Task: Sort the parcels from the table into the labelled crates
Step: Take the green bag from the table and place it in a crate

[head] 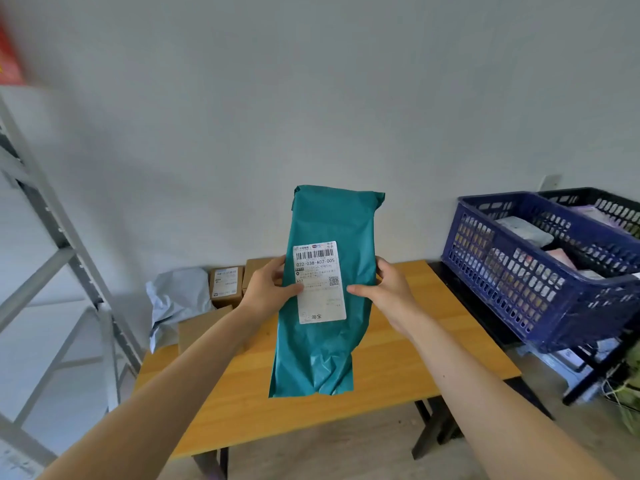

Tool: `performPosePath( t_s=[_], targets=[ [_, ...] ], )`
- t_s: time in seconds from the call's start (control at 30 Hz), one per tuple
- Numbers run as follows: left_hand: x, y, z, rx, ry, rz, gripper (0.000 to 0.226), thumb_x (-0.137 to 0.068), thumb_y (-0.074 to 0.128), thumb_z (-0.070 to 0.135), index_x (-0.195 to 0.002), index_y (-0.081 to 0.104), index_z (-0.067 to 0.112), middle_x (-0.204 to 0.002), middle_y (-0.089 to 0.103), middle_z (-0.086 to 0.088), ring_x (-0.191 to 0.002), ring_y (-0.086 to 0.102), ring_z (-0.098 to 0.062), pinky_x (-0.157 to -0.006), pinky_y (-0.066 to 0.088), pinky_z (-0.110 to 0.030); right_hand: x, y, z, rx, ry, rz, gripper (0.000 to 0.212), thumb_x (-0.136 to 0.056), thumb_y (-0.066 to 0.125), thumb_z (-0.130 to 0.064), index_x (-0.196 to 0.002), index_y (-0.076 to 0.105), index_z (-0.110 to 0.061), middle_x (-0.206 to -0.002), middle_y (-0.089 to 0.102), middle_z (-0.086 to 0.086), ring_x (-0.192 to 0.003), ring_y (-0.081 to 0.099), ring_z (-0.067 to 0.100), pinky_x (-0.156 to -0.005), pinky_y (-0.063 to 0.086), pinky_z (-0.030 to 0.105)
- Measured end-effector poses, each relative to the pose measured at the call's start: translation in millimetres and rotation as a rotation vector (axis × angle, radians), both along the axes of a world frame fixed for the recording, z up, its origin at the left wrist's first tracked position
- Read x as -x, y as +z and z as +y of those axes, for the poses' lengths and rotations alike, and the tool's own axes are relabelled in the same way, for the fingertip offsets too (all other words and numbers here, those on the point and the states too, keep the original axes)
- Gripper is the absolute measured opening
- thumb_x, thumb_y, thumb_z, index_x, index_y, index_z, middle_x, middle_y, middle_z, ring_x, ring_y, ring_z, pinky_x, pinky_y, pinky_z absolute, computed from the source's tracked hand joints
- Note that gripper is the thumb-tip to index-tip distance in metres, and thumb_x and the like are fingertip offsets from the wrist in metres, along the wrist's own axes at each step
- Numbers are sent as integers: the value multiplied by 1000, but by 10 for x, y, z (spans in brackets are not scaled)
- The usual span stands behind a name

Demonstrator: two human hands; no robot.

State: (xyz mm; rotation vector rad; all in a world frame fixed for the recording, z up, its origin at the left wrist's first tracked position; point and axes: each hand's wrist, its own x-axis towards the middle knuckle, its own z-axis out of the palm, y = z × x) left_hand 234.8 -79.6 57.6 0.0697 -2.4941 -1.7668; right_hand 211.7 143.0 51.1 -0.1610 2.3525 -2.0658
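Between both hands (332, 289), an upright crinkled teal parcel (325, 348), white-labelled.

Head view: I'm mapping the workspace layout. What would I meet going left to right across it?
Grey metal shelving frame → crumpled pale grey plastic mailer → small labelled brown cardboard box → left hand → teal plastic mailer bag → right hand → blue slotted plastic crate → black slotted plastic crate.

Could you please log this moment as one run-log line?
left hand: grips teal parcel | right hand: grips teal parcel | teal parcel: upright above table, label toward camera | blue crate: at right
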Motion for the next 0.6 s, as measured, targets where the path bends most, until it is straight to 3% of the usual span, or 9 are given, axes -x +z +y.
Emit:
performPosePath(
  t_s=[0.17,0.4,0.5,0.6],
  targets=[
    [-153,198,-142,0,-60,77,60,-87,69,13,-140,46,26,-111,63,6,-97,63,-11,-67,55,-18,-270,155,-110,42,-93,82,55,-71,78,2,-118,59,-20,-108,69,-10,-93,66,0,-75,54,20],
    [-347,225,-155,-4,-153,126,56,-88,68,11,-139,49,24,-117,65,1,-102,63,-18,-87,56,-37,-668,187,-176,86,-183,118,57,-73,76,5,-121,57,-20,-111,68,-9,-98,66,3,-81,55,25],
    [-362,173,-161,-19,-207,112,52,-88,68,11,-136,53,24,-113,66,5,-100,63,-14,-84,56,-31,-823,135,-166,105,-223,120,55,-73,76,5,-119,58,-19,-112,69,-6,-101,66,7,-84,56,28],
    [-359,79,-91,-23,-255,102,52,-87,68,10,-136,54,21,-114,65,6,-100,61,-8,-70,53,-12,-962,52,-88,95,-255,109,56,-73,77,3,-117,58,-26,-111,69,-10,-98,66,2,-77,54,20]
  ],
)
